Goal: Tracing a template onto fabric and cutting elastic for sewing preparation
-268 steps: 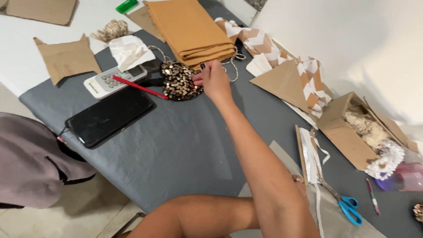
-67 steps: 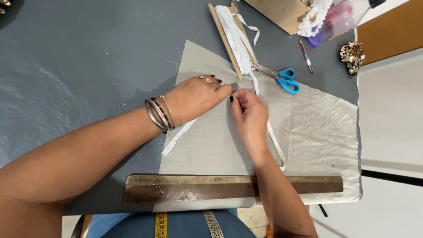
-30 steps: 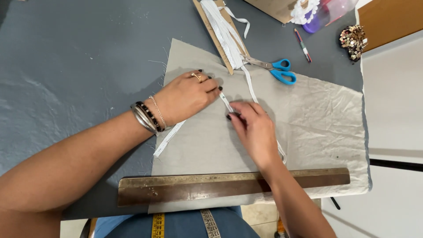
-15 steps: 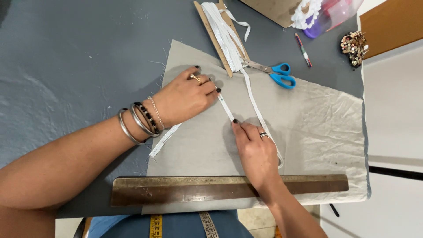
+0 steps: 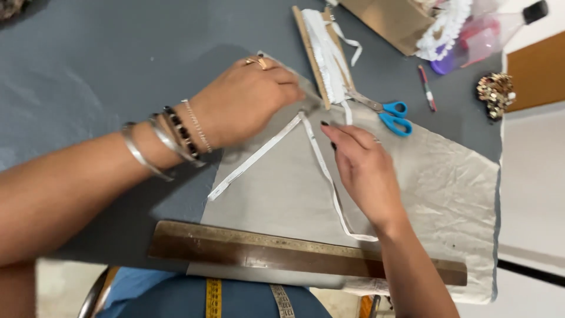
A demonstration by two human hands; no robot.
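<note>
Two hands are working a narrow white ribbon [image 5: 322, 168] on a pale grey fabric sheet [image 5: 447, 194]. Left hand [image 5: 247, 100], fingers bunched, is pinching the ribbon's bend at its 3 o'clock; right hand [image 5: 365, 168], fingers loosely extended, is pressing the strand running toward 6 o'clock. Judging risk: the loose tail could be slipping askew if either press eases, and the blue-handled scissors [image 5: 388, 113], just at 12 o'clock of the right hand, could be snagging it. Metal ruler [image 5: 294, 254] is bounding the 6 o'clock edge; open grey tabletop [image 5: 94, 65] is lying toward 10 o'clock

Both hands [image 5: 253, 100] [image 5: 365, 171] – white ribbon [image 5: 321, 165] – grey fabric [image 5: 435, 194].
</note>
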